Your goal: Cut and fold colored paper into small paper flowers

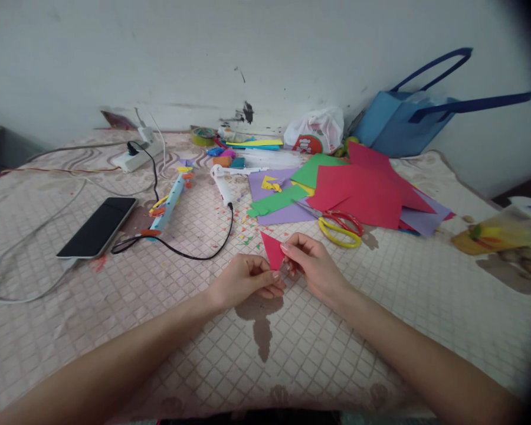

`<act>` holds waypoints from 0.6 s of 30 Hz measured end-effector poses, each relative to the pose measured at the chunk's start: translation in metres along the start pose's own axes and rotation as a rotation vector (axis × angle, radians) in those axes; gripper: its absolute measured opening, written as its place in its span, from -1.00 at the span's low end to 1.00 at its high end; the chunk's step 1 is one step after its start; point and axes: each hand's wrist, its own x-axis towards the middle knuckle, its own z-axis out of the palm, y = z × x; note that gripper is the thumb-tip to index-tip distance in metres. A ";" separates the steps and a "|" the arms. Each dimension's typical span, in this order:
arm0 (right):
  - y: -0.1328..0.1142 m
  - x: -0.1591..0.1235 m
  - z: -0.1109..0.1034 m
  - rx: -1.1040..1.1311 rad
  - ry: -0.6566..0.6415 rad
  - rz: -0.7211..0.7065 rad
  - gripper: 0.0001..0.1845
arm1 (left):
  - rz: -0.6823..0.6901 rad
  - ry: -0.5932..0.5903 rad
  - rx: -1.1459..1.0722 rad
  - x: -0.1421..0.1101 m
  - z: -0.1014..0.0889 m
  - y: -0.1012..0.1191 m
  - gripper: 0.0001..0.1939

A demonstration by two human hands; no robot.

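A small pointed piece of red paper is held up between my two hands above the table. My left hand pinches its lower corner between thumb and fingers. On its right edge, my right hand grips it with thumb and fingertips. Just beyond my right hand lie scissors with red and yellow handles, their blades over the coloured sheets. Tiny paper scraps are scattered in front of my hands. A white glue gun with a black cord rests farther back.
Red sheets, a green strip and purple sheets are piled at right. To the left lie a phone, a decorated light-blue strip and a power strip. A blue bag and a plastic cup stand at right.
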 end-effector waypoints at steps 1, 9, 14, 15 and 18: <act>0.000 0.000 0.000 -0.005 0.001 -0.003 -0.75 | -0.007 -0.002 -0.007 0.000 0.000 0.000 -0.72; 0.000 -0.002 0.001 -0.043 -0.055 -0.017 -0.77 | 0.123 0.124 -0.024 0.001 -0.003 0.009 -0.70; 0.000 -0.002 0.002 -0.054 -0.073 0.000 -0.74 | 0.166 0.207 0.064 0.002 -0.005 0.009 -0.69; 0.000 -0.002 0.002 -0.050 -0.077 0.004 -0.74 | 0.167 0.196 0.058 0.002 -0.006 0.010 -0.71; 0.001 -0.002 0.002 -0.041 -0.101 0.027 -0.74 | 0.192 0.219 0.001 0.001 -0.006 0.012 -0.72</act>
